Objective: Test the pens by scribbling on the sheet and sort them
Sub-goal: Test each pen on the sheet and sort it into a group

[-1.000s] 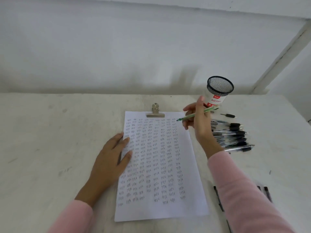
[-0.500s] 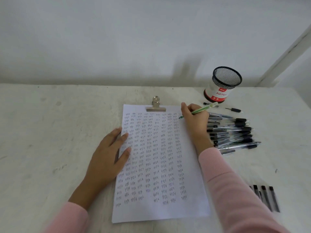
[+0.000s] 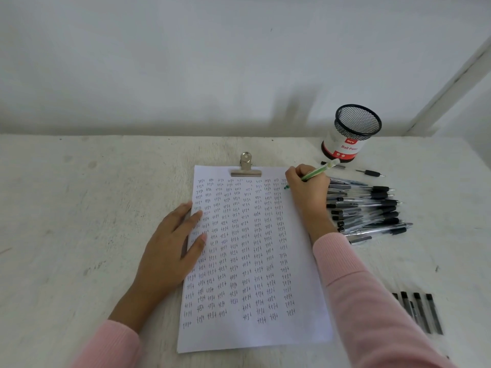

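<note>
A white sheet (image 3: 305,301) covered in rows of small handwritten "test" marks lies on the table under a metal clip (image 3: 246,167). My right hand (image 3: 309,189) grips a green pen (image 3: 317,171), whose tip touches the sheet's top right corner. My left hand (image 3: 172,243) rests flat, fingers spread, on the sheet's left edge. A pile of black-capped clear pens (image 3: 368,211) lies just right of my right hand. Several dark pens (image 3: 421,312) lie in a row at the lower right.
A black mesh pen cup (image 3: 350,131) with a red and white label stands at the back right, with two loose black pens (image 3: 369,172) lying before it. The white table (image 3: 79,208) meets a white wall behind. A white slanted bar (image 3: 451,83) stands at the right.
My right hand came down from above the sheet and set the green pen's tip on the top right corner. The left hand stayed on the sheet.
</note>
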